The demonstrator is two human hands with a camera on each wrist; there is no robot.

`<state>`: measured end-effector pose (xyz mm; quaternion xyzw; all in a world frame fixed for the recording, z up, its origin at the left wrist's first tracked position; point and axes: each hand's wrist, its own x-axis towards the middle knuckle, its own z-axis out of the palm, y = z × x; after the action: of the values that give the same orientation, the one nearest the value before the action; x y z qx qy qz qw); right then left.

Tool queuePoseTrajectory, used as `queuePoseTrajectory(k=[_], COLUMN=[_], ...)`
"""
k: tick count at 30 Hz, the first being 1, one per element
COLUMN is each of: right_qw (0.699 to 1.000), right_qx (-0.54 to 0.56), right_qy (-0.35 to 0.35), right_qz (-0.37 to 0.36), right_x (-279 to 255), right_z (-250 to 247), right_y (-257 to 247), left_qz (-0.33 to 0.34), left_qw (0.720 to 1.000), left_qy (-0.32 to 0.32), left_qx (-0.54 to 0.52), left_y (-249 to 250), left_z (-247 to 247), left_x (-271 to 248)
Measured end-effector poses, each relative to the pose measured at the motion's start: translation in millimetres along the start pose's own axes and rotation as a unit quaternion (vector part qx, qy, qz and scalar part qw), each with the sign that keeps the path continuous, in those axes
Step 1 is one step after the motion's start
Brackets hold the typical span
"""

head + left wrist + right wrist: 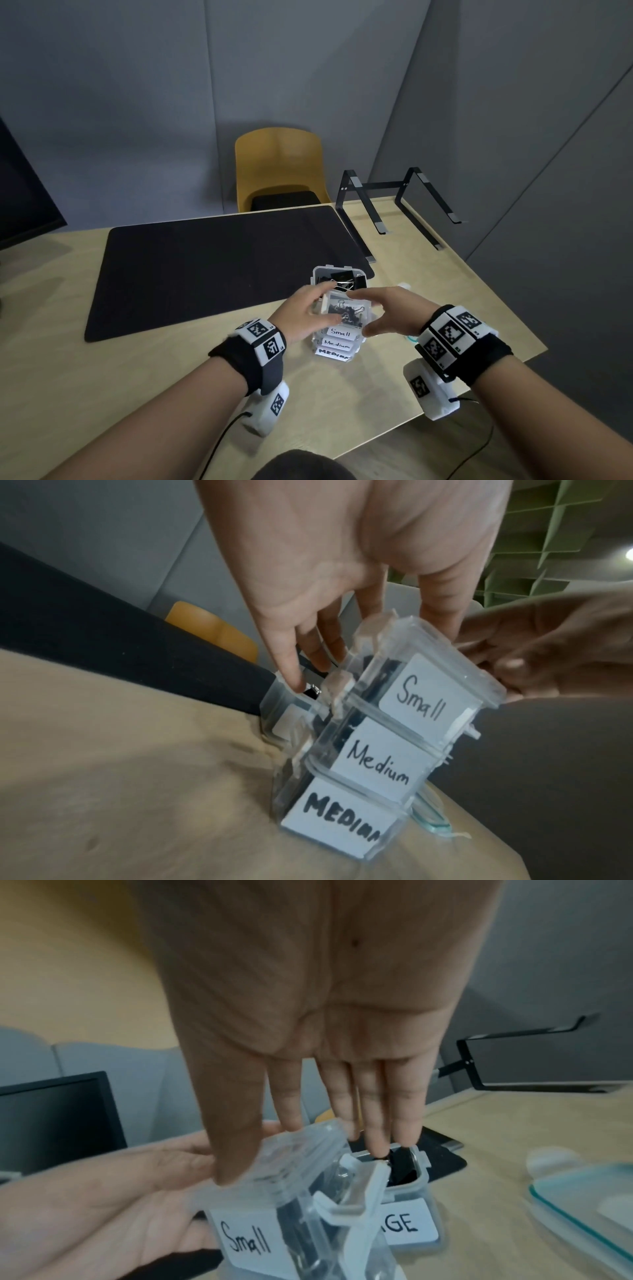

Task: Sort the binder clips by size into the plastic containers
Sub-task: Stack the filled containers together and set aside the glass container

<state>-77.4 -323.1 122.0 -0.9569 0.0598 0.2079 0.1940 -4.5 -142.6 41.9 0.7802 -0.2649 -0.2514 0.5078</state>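
Three clear plastic containers stand stacked at the table's near middle, labelled Small [346,310] [421,685] [246,1234], Medium [337,342] [377,761] and Medium again [334,354] [335,818]. Black binder clips show through the Small one's lid. Just behind the stack an uncovered container [320,270] [407,1223], its label ending in "GE", holds big black binder clips [342,275]. My left hand [325,303] [329,631] is at the stack's left side with straight fingers. My right hand [368,310] [308,1096] spans the Small container's right side, fingers straight, tips over the rear container.
A clear lid with a teal seal [582,1204] [431,818] lies on the table right of the stack. A black desk mat [205,267] covers the middle. A black laptop stand [394,205] is at the back right, a yellow chair [279,164] behind, a monitor [20,192] far left.
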Motion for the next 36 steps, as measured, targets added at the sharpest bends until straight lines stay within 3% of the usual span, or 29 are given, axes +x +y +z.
queuePoseTrajectory(k=[7, 12, 30, 36], right_qw=[0.994, 0.982, 0.982, 0.961], right_qx=[0.092, 0.158, 0.147, 0.132], right_qy=[0.003, 0.058, 0.098, 0.188], right_qz=[0.066, 0.09, 0.071, 0.153], right_x=[7.3, 13.5, 13.2, 12.3], right_z=[22.5, 25.4, 35.5, 42.0], right_y=[17.8, 19.2, 20.8, 62.8], left_qz=[-0.012, -0.019, -0.006, -0.01], left_qw=[0.998, 0.998, 0.998, 0.997], left_qy=[-0.019, -0.025, -0.017, -0.002], left_qx=[-0.064, -0.06, -0.067, -0.072], left_y=[-9.6, -9.7, -6.2, -17.6], left_z=[7.1, 5.6, 8.0, 9.7], left_x=[0.4, 2.9, -0.9, 0.0])
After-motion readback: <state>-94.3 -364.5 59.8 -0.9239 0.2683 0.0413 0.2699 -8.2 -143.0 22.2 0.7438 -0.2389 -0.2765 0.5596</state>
